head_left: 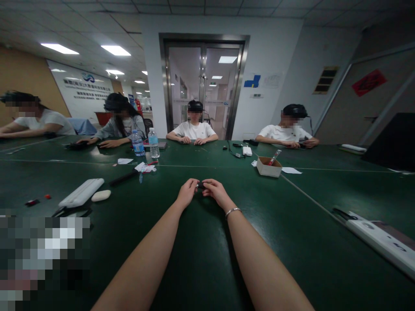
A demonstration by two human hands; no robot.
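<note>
My left hand [187, 192] and my right hand [215, 192] meet over the middle of the green table [207, 259]. Between their fingertips is a small black object [200, 185] with a shiny, metal-looking end on its left side. The left fingers pinch that shiny end, and the right fingers close around the black part. Its exact kind is too small to make out, and the fingers hide some of it. A silver bracelet [233, 212] circles my right wrist.
Left of my hands lie a white case [81, 193], a pale rounded object [101, 195] and two water bottles [153, 144]. A small open box [269, 167] stands ahead on the right. A white power strip [379, 237] lies at far right. Several people sit across the table.
</note>
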